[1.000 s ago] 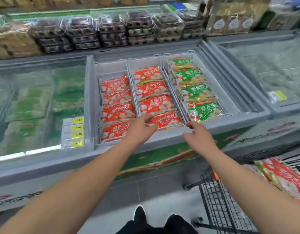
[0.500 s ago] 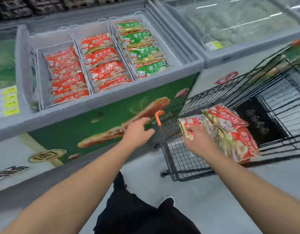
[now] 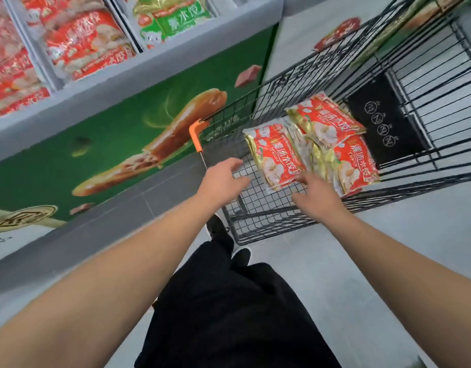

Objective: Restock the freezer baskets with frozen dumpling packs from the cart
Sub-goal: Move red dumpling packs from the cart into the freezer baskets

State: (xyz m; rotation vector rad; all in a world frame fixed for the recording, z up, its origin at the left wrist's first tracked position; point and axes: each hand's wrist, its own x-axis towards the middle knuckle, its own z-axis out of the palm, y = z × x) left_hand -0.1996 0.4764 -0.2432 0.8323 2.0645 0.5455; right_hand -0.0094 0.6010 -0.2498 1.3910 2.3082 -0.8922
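A black wire cart (image 3: 258,216) stands right of the freezer and holds a pile of red-and-gold dumpling packs. The nearest pack (image 3: 275,155) lies at the pile's left edge; other packs (image 3: 332,126) overlap behind it. My right hand (image 3: 315,199) reaches into the cart with fingers spread, its fingertips touching the nearest pack's lower corner. Over the cart's near left corner hovers my left hand (image 3: 223,179), fingers relaxed and holding nothing. The freezer baskets (image 3: 38,51) at the top left hold rows of red packs (image 3: 88,46) and green packs (image 3: 173,19).
The freezer's grey rim (image 3: 154,62) and green front panel (image 3: 109,134) run along the left. An orange handle end (image 3: 197,136) sticks up at the cart's near left corner. A black mat (image 3: 383,120) lies in the cart beyond the packs. My legs and shoes are below.
My view has swung from the freezer baskets down to the cart. Both hands left the basket edge and moved into the cart; my right hand now touches the nearest pack.
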